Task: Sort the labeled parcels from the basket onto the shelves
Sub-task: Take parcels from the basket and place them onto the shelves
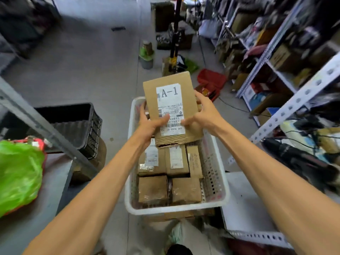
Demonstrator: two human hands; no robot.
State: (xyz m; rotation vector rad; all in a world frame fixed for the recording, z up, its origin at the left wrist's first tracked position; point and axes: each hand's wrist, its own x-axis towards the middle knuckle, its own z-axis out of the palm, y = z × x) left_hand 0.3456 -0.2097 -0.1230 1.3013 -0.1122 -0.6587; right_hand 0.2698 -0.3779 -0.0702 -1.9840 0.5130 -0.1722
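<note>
Far left, a green plastic bag sits on a grey shelf, with a black crate just beyond it. The left hand grips the lower left edge of a cardboard parcel marked A-1, thumb across its label. The parcel is held upright, above the far end of a white basket that holds more brown parcels packed side by side. The right hand grips the parcel's right edge, thumb on the front. Further right stand white metal shelves crowded with boxes.
</note>
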